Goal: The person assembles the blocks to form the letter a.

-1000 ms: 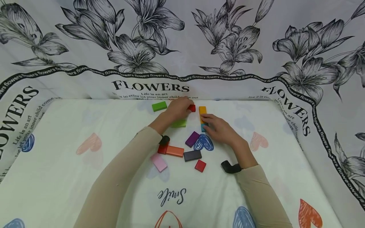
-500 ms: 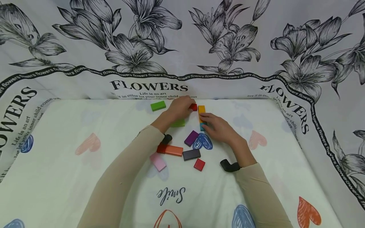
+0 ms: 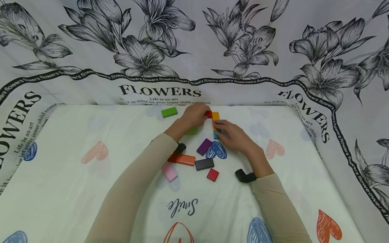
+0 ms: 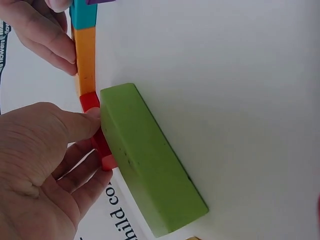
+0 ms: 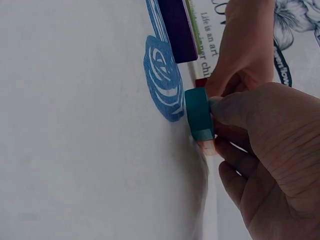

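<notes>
My left hand [image 3: 194, 116] pinches a small red toy block [image 4: 90, 101] between thumb and fingers. That block meets the far end of a yellow-orange block [image 3: 215, 115], with a teal block [image 5: 199, 112] in line behind it, nearer me. Fingertips of my right hand [image 3: 234, 135] rest on the yellow-orange block, while its thumb touches the teal one. In the left wrist view, a green block [image 4: 150, 160] stands close beside the left thumb. The head view shows that green block partly hidden under the left wrist. Part of the red block is covered by my fingers.
A bright green block [image 3: 169, 112] lies at the far left. Nearer me are a purple block [image 3: 204, 146], a dark grey block [image 3: 204, 164], an orange block [image 3: 186, 160], a red cube [image 3: 212, 174] and a pink block [image 3: 169, 172]. Another red block [image 3: 172, 158] is partly hidden by the left sleeve.
My left hand has moved slightly right with the red block, closing the gap to the yellow-orange block. The right hand has stayed nearly still.
</notes>
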`<state>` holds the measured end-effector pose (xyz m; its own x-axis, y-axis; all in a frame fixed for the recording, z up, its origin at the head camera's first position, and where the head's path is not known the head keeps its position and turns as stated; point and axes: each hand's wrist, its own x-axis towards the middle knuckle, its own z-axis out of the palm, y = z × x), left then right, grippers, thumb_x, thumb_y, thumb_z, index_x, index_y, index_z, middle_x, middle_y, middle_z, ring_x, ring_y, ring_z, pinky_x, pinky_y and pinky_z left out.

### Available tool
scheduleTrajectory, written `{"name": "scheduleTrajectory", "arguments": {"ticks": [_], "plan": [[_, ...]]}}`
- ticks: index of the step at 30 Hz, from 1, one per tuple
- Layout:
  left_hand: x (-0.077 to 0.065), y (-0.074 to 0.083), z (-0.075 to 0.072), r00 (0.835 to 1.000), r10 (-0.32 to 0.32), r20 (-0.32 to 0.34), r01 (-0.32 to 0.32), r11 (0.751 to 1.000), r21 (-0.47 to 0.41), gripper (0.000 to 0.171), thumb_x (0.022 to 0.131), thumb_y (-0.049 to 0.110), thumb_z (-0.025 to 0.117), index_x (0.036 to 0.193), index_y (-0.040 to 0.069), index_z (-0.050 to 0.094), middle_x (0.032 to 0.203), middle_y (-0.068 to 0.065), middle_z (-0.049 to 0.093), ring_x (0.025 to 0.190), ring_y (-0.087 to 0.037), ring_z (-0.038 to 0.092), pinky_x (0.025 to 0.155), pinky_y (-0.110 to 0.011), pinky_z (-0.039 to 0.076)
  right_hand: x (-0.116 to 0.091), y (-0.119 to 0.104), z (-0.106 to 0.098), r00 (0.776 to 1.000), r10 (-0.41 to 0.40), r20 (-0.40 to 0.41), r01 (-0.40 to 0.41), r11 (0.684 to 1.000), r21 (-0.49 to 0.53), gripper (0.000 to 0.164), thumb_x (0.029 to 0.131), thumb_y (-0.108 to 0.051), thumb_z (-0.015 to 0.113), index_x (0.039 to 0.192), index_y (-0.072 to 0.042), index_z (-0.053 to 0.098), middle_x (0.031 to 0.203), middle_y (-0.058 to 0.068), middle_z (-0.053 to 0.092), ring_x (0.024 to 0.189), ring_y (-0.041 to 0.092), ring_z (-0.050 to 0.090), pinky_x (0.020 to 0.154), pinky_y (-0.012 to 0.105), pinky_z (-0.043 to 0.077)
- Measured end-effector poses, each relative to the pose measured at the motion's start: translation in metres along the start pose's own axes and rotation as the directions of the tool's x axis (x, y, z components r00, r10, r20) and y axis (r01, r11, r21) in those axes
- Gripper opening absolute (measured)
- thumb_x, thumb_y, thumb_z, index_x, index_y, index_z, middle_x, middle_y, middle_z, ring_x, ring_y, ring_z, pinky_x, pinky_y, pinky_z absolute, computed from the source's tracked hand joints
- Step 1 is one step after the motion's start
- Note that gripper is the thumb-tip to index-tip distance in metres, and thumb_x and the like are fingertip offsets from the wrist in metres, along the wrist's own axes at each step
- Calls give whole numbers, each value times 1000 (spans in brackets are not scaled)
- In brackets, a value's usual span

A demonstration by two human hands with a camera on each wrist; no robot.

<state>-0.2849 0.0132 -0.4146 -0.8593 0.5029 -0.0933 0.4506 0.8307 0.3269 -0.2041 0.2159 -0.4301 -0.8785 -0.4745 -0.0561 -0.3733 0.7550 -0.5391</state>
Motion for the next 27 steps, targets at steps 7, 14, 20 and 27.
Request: {"name": "scheduleTrajectory", "arguments": {"ticks": [7,14,20,27], "plan": [[-1,1,-3,1000,-25,7,25,1000,7,35,105,14,65,139,9,68,127,-10,69,113,-25,63,107,-38,55,1,-2,-1,1000,-11,-2,11,1000,22,48,106,-19,63,152,-4,56,163,15,50,153,36,47,128,53,38],[-2,2,-2,999,-32,11,32,999,14,36,105,15,65,141,10,67,128,-10,69,113,-25,63,108,-38,54,1,-1,0,1000,-9,-3,9,1000,23,48,106,-19,63,152,-5,56,163,14,50,152,36,48,127,53,38],[-3,4,-1,1000,-24,-12,24,1000,12,31,106,18,63,135,9,70,121,-10,69,107,-26,62,101,-38,55,0,0,0,1000,-8,-5,8,1000,23,48,106,-20,63,152,-5,56,163,13,50,152,35,48,127,52,38],[-9,3,1,999,-19,-29,19,1000,4,46,106,25,62,149,8,59,137,-12,64,120,-27,60,111,-39,53,0,3,1,1000,5,-4,-5,1000,22,49,106,-21,64,152,-6,56,162,13,50,153,35,48,127,52,39]]}}
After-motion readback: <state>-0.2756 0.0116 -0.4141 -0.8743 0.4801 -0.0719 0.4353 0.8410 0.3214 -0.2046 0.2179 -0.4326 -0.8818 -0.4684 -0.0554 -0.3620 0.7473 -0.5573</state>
